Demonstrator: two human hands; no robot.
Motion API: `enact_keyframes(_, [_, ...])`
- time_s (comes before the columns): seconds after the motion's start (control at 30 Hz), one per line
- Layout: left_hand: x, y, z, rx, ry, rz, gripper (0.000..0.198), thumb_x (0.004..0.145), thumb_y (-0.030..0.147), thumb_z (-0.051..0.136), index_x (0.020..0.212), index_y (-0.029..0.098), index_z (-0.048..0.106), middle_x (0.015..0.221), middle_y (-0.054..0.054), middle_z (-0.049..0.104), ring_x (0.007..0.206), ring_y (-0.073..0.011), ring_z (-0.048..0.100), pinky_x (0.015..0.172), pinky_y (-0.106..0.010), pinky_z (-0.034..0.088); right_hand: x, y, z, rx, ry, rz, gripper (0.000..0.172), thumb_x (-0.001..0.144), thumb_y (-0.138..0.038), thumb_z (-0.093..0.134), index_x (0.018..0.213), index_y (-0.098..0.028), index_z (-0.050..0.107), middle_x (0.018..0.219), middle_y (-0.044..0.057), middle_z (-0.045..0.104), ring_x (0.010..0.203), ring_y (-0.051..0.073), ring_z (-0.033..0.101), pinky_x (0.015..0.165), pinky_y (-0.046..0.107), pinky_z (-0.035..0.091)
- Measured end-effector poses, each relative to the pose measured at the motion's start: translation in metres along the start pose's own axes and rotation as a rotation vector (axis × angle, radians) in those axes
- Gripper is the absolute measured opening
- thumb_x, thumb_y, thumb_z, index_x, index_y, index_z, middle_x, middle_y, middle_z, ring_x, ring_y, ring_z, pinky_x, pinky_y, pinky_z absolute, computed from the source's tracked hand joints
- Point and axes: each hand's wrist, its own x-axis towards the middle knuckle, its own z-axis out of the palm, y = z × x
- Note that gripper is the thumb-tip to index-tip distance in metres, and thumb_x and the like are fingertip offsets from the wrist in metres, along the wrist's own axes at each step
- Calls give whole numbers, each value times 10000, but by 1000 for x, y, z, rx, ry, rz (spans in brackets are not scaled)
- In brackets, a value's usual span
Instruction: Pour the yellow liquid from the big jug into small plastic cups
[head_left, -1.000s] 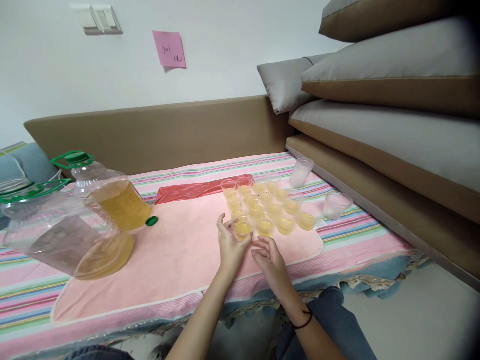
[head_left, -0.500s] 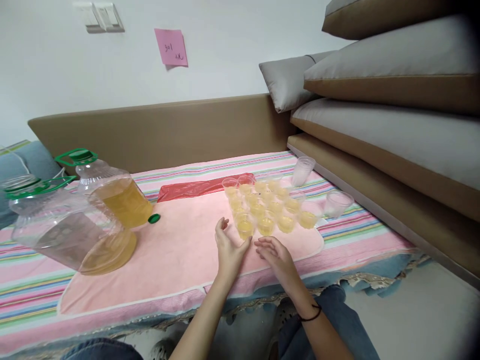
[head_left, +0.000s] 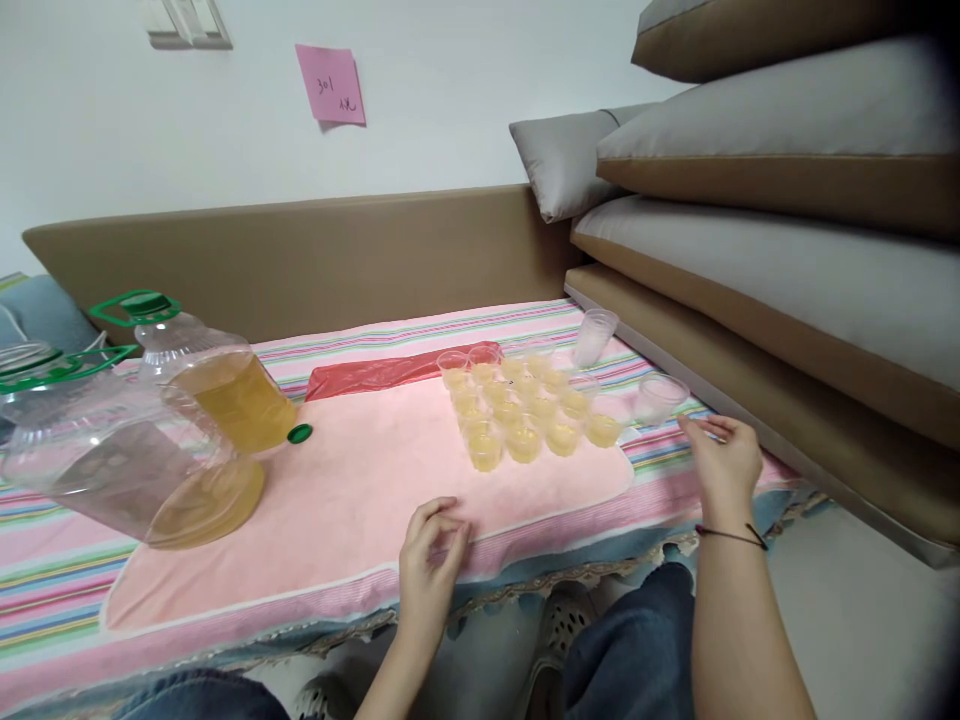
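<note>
My left hand hovers low over the front of the pink mat, its fingers loosely curved and apart, with nothing in them. To the right, my right hand is open beside a clear plastic cup lying at the mat's right; whether the fingertips touch it I cannot make out. Several clear plastic cups of yellow liquid stand in close rows between the hands, among them a front-left cup. Another clear cup or stack of cups leans behind them.
Two large plastic jugs with green handles stand at the left, a rear jug and a front jug, both holding yellow liquid. A green cap lies near them. A red plastic bag stretches behind the mat. Stacked cushions rise at the right.
My right hand has moved right, from the front row of filled cups to the cup at the right. My left hand has drawn back from the front-left cup toward me.
</note>
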Motion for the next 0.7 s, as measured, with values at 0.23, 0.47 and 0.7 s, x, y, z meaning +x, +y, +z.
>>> enact_keyframes(0.23, [-10, 3, -16, -11, -116, -3, 385, 874, 400, 559, 541, 208, 575, 914, -89, 670, 930, -240, 658, 778, -340, 528, 29, 18, 35, -102, -90, -26, 991, 434, -389, 796, 1306, -100, 421, 1277, 248, 578, 1125, 367, 569, 958, 461, 425])
enact_keyframes(0.47, [-14, 19, -18, -91, -84, -103, 318, 868, 461, 563, 689, 214, 650, 970, -82, 663, 982, -241, 623, 861, -335, 481, 29, 20, 47, 28, -21, -57, 1023, 552, -387, 738, 1418, -93, 278, 1153, 179, 628, 1050, 320, 610, 948, 473, 439])
enact_keyframes(0.7, [4, 45, 11, -212, -103, -31, 162, 869, 376, 586, 858, 225, 643, 993, -63, 652, 1012, -225, 608, 915, -351, 457, 10, -18, 22, 296, -87, -122, 965, 598, -437, 772, 1395, -212, 276, 1145, 110, 604, 988, 227, 646, 893, 424, 507])
